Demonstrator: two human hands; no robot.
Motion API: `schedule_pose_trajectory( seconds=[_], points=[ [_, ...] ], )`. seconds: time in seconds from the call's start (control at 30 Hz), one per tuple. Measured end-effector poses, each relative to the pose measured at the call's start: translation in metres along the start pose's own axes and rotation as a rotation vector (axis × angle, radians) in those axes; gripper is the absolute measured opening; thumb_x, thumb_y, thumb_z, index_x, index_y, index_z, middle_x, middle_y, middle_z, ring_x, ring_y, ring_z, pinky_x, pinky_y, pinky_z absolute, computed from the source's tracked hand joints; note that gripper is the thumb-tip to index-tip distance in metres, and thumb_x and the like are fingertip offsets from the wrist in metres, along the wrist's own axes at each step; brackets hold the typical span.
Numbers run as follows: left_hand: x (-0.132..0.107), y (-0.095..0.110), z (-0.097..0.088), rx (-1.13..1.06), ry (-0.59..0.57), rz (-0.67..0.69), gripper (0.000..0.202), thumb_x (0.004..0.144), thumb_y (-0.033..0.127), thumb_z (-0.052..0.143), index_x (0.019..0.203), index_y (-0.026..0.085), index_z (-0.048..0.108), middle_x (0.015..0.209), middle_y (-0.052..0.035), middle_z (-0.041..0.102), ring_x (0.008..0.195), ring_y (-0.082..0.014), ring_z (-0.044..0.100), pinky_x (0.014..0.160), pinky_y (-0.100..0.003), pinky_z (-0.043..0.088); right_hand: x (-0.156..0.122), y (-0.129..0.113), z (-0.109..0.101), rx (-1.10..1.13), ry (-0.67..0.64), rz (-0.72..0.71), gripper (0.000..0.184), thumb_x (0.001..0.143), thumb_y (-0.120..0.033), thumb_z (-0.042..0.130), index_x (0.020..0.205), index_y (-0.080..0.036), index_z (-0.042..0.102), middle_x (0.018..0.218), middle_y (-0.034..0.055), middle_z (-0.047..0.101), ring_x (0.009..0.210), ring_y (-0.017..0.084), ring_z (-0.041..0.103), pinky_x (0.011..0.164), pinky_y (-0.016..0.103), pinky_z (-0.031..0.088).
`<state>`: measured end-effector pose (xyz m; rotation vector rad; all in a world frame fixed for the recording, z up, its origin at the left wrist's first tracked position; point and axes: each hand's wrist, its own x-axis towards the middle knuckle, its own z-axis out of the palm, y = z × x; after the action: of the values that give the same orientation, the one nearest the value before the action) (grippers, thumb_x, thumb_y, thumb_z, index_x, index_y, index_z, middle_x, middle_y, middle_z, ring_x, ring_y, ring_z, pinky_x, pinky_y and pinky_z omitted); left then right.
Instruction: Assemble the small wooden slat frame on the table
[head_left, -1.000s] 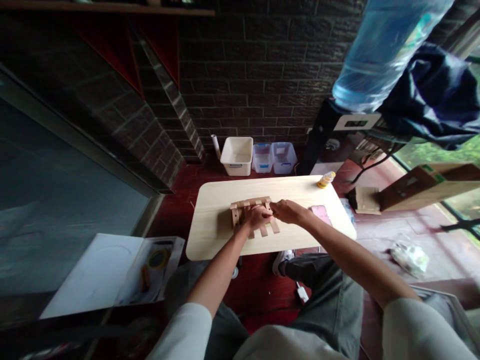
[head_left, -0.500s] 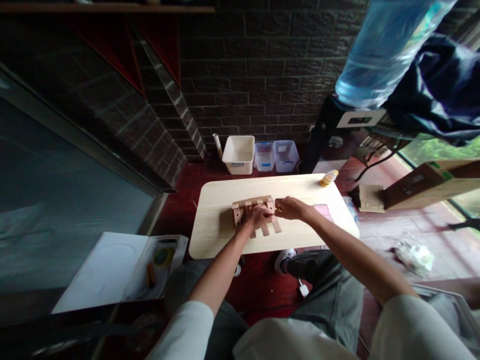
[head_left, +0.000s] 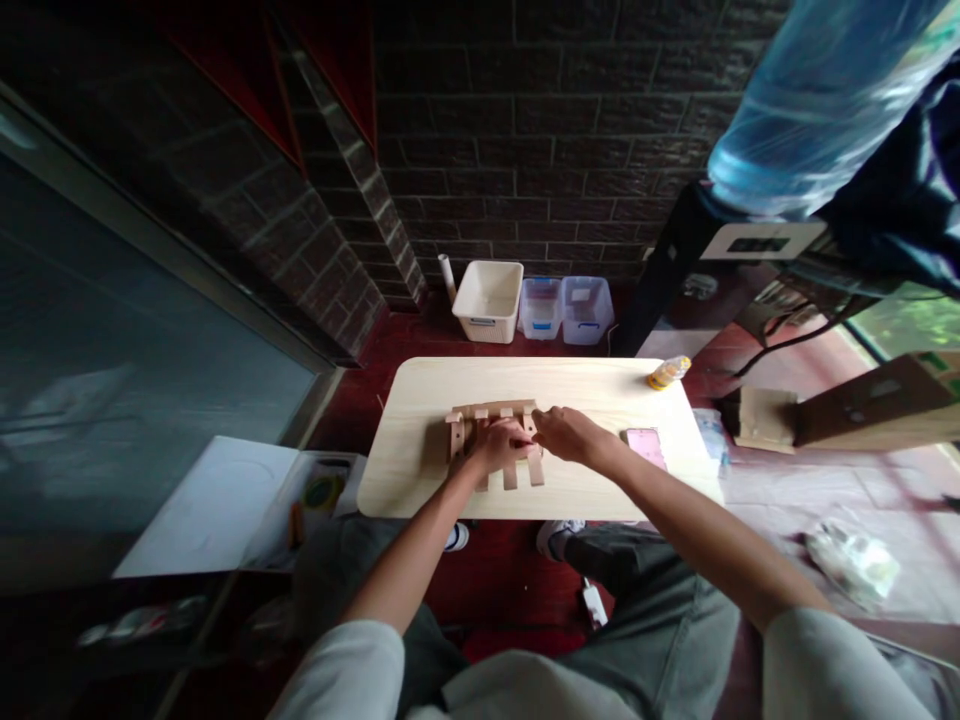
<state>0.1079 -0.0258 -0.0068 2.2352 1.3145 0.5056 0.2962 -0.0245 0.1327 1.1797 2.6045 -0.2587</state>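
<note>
A small brown wooden slatted frame (head_left: 457, 436), with holes in some of its slats, rests on the light wood-topped table (head_left: 420, 480). My left hand (head_left: 501, 445) lies over its middle, fingers curled around the slats toward the right end. Close beside that end, my right hand (head_left: 568, 434) is closed, its fingertips almost meeting those of the left. Whatever the right fingers pinch is too small and covered to make out. Part of the frame is hidden under my left hand.
A pink flat item (head_left: 646, 447) and a yellow-capped bottle (head_left: 669, 373) are on the table's right side. Beyond the far edge stand a cream basket (head_left: 487, 325) and two clear bins (head_left: 587, 325). A water dispenser (head_left: 667, 270) rises at right, and an open white box (head_left: 217, 510) is low left.
The view has shifted slightly. Both hands remain at the frame's right end; the right hand has turned a little, and the small yellow bit seen at its fingers earlier is out of sight.
</note>
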Motion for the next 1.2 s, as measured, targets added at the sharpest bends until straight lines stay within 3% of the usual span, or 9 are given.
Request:
schedule_pose_trajectory(
  seconds=[0.37, 0.5, 0.73, 0.9, 1.03, 1.2],
  points=[
    [-0.004, -0.003, 0.005, 0.007, 0.028, 0.049, 0.014, 0.082, 0.03, 0.066, 0.082, 0.025, 0.079, 0.089, -0.0018, 0.076, 0.091, -0.0188, 0.066, 0.086, -0.03, 0.046, -0.007, -0.011, -0.001, 0.027, -0.016, 0.038, 0.033, 0.099, -0.02, 0.047, 0.13, -0.009, 0.055, 0.112, 0.0204, 0.072, 0.103, 0.028, 0.071, 0.081, 0.032, 0.054],
    [-0.007, 0.0, 0.003, 0.034, 0.046, 0.002, 0.015, 0.081, 0.035, 0.067, 0.084, 0.027, 0.08, 0.092, -0.0022, 0.076, 0.095, -0.0207, 0.066, 0.086, -0.03, 0.046, -0.007, -0.012, -0.008, 0.028, -0.03, 0.067, 0.026, 0.1, -0.025, 0.051, 0.118, -0.012, 0.064, 0.108, 0.018, 0.074, 0.101, 0.027, 0.072, 0.079, 0.03, 0.052],
    [-0.01, 0.003, -0.003, 0.023, -0.004, -0.014, 0.018, 0.083, 0.033, 0.064, 0.075, 0.024, 0.077, 0.09, -0.0016, 0.076, 0.099, -0.022, 0.065, 0.089, -0.032, 0.045, 0.003, -0.027, -0.007, 0.0, -0.051, 0.139, 0.03, 0.098, -0.029, 0.055, 0.118, -0.01, 0.065, 0.109, 0.0197, 0.074, 0.101, 0.028, 0.072, 0.077, 0.03, 0.052],
    [-0.011, -0.002, -0.003, 0.01, 0.015, 0.025, 0.019, 0.084, 0.036, 0.064, 0.081, 0.026, 0.079, 0.095, -0.0017, 0.076, 0.105, -0.0241, 0.064, 0.094, -0.037, 0.043, 0.004, -0.037, -0.011, 0.009, -0.061, 0.179, 0.034, 0.097, -0.029, 0.054, 0.123, -0.008, 0.061, 0.11, 0.021, 0.073, 0.101, 0.028, 0.072, 0.077, 0.03, 0.053],
    [-0.01, -0.005, -0.002, -0.041, 0.024, 0.082, 0.021, 0.085, 0.038, 0.063, 0.085, 0.024, 0.08, 0.095, -0.004, 0.077, 0.099, -0.0213, 0.066, 0.091, -0.033, 0.047, -0.003, -0.04, -0.017, 0.031, -0.066, 0.142, 0.029, 0.098, -0.023, 0.052, 0.124, -0.012, 0.06, 0.109, 0.0182, 0.074, 0.099, 0.026, 0.072, 0.074, 0.028, 0.051],
    [-0.008, -0.003, -0.002, -0.028, 0.019, 0.044, 0.021, 0.083, 0.039, 0.064, 0.081, 0.023, 0.079, 0.093, -0.004, 0.077, 0.097, -0.0208, 0.068, 0.088, -0.031, 0.05, -0.013, -0.039, -0.011, 0.019, -0.024, 0.172, 0.028, 0.102, -0.022, 0.044, 0.123, -0.011, 0.059, 0.109, 0.0199, 0.073, 0.1, 0.026, 0.071, 0.077, 0.029, 0.051]
  ],
)
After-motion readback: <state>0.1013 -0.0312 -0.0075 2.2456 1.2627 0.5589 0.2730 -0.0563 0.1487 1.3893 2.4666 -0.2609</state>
